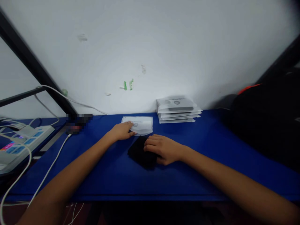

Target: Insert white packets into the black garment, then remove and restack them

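My left hand point(123, 130) lies over the left end of a frosted white plastic bag point(143, 124), fingers stretched across it and thumb apart near its lower edge. The bag is flat on the blue table and has a round dark print. Just in front of it lies a folded black cloth point(140, 153). My right hand point(164, 149) grips the right side of this cloth, with fingers curled over its top and the thumb low at its edge. What is under the fingers is hidden.
A stack of several similar bags point(178, 110) stands against the white wall. A large black bulky thing point(264, 125) fills the right side. On the left are a white power strip point(28, 142), white cables point(53, 161) and a partly blurred dark object point(81, 122).
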The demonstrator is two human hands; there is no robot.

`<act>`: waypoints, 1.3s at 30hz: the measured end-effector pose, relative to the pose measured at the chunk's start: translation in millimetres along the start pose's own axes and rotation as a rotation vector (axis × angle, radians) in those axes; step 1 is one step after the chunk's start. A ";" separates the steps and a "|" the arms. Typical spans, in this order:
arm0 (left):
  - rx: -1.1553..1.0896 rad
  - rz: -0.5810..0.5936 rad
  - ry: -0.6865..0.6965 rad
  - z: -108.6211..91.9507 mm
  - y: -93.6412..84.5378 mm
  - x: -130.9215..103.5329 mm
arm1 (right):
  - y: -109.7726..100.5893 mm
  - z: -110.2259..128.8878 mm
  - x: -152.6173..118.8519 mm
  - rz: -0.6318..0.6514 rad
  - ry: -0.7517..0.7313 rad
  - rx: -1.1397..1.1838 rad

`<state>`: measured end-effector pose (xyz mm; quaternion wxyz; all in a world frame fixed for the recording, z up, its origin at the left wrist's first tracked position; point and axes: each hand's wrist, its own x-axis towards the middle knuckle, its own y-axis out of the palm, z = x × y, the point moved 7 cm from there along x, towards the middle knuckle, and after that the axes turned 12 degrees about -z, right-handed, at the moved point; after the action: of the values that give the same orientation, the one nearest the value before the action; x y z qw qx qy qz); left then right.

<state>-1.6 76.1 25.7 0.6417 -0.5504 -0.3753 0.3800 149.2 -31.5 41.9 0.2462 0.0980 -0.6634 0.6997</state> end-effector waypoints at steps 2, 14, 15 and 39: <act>-0.113 0.024 0.009 10.9 11.4 5.5 | -4.5 -11.1 -1.9 -0.034 0.053 0.017; -0.359 -0.358 -0.225 34.4 31.8 26.2 | -8.1 -50.8 -17.2 -0.131 0.284 0.353; -0.366 -0.396 -0.260 37.6 30.0 25.6 | -7.2 -53.6 -18.1 -0.132 0.296 0.404; -0.810 -0.164 -0.136 74.1 13.7 16.4 | -13.2 -58.4 -22.3 -0.131 0.522 0.354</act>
<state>-62.3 123.5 21.5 0.3751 -0.7003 -0.5787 0.1847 185.7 20.7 37.3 0.4316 -0.0007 -0.4380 0.7886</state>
